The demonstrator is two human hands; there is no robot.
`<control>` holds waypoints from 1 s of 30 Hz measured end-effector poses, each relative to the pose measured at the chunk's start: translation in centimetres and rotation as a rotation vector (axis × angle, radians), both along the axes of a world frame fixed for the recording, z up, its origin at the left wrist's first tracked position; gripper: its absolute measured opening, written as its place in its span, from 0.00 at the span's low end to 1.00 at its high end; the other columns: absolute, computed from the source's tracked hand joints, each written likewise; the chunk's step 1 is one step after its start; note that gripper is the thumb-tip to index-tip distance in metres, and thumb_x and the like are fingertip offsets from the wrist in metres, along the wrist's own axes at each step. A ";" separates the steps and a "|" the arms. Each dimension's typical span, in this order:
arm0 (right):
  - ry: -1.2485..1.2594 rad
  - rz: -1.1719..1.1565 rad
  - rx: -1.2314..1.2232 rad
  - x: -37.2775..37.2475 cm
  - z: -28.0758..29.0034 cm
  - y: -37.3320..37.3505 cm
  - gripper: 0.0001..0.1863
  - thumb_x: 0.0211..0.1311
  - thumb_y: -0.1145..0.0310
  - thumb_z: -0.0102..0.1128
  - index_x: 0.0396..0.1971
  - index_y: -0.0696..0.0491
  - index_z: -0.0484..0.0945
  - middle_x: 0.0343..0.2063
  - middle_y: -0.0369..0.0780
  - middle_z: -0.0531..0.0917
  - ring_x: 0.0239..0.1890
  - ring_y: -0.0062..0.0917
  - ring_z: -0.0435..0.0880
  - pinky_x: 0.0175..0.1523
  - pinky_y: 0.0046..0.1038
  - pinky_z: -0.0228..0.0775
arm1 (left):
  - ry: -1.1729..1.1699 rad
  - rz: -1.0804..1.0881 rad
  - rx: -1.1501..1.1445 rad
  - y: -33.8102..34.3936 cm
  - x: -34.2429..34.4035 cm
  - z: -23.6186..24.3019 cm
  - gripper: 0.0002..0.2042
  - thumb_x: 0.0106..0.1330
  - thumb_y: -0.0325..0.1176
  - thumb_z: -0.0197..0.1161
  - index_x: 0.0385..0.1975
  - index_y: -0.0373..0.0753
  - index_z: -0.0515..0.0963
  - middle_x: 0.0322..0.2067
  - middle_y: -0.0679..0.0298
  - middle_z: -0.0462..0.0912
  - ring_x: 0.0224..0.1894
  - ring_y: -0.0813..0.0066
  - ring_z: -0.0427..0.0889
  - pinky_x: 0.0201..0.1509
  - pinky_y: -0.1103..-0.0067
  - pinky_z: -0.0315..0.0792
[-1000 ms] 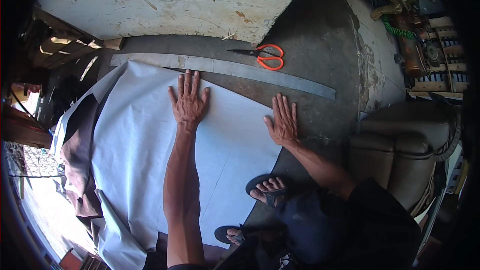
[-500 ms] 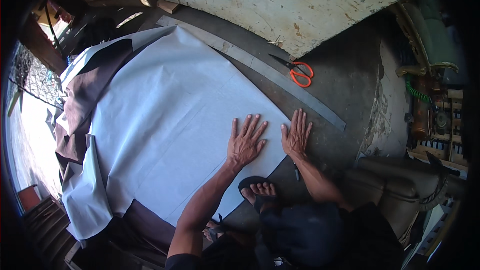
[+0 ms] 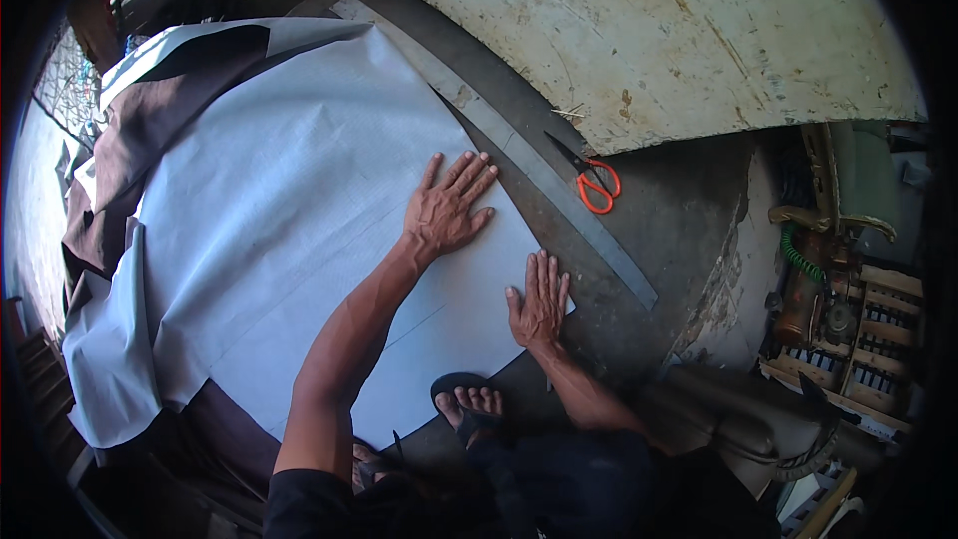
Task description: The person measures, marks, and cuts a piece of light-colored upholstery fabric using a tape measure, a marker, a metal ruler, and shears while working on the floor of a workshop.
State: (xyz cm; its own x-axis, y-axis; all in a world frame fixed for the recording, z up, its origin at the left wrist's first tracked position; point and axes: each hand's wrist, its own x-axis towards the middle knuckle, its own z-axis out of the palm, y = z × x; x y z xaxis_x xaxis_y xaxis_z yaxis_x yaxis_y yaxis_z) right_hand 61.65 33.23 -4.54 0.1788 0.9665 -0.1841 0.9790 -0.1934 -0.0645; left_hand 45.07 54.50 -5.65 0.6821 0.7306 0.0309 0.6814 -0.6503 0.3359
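A large pale sheet point(image 3: 299, 200), brown on its underside, lies spread on the floor with faint straight lines marked across it. My left hand point(image 3: 444, 215) rests flat on it by the right-hand edge, fingers spread. Nearer to me, my right hand point(image 3: 541, 314) lies flat at the sheet's near right corner, its fingers stretched out. Neither hand grips anything. Beyond the sheet's right edge runs a long flat metal strip point(image 3: 574, 210), like a straightedge. Scissors point(image 3: 599, 192) with orange-red handles lie past it on the floor.
My sandalled foot point(image 3: 471, 407) stands at the sheet's near edge. Rumpled folds point(image 3: 115, 369) gather at the left. A large, scuffed pale board point(image 3: 679, 50) takes up the far right. At the right stand a slatted wooden frame point(image 3: 878, 344) and dark cushioned padding point(image 3: 718, 399).
My left hand has moved farther away across the sheet, to its right edge. My right hand stays flat near the corner. The whole view has shifted and turned somewhat.
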 end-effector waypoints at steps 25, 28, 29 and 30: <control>-0.031 0.044 0.133 0.0 -0.5 0.2 0.36 0.74 0.48 0.38 0.74 0.53 0.51 0.75 0.45 0.53 0.77 0.41 0.48 0.77 0.51 0.34 | 0.159 0.164 0.002 -4.9 -19.3 1.1 0.29 0.75 0.56 0.38 0.75 0.60 0.51 0.76 0.73 0.47 0.78 0.73 0.44 0.81 0.62 0.32; -0.035 0.037 0.125 -0.3 -0.5 0.1 0.36 0.74 0.48 0.38 0.75 0.53 0.51 0.75 0.45 0.53 0.77 0.41 0.48 0.77 0.51 0.34 | 0.206 0.336 0.049 -2.0 -22.2 0.9 0.29 0.76 0.54 0.37 0.75 0.58 0.51 0.76 0.72 0.47 0.78 0.72 0.44 0.81 0.64 0.32; -0.027 0.040 0.120 -0.4 -0.5 0.0 0.36 0.74 0.48 0.37 0.75 0.53 0.51 0.75 0.44 0.53 0.77 0.41 0.48 0.77 0.50 0.34 | 0.207 0.359 0.070 -2.6 -22.1 0.8 0.28 0.76 0.53 0.37 0.75 0.57 0.51 0.76 0.71 0.47 0.78 0.71 0.44 0.81 0.62 0.32; -0.026 0.042 0.119 -0.5 -0.5 -0.3 0.36 0.74 0.48 0.37 0.75 0.53 0.51 0.75 0.44 0.53 0.77 0.41 0.48 0.77 0.50 0.34 | 0.208 0.360 0.069 -4.1 -21.9 0.7 0.28 0.76 0.53 0.37 0.75 0.57 0.51 0.76 0.71 0.47 0.78 0.71 0.44 0.81 0.62 0.32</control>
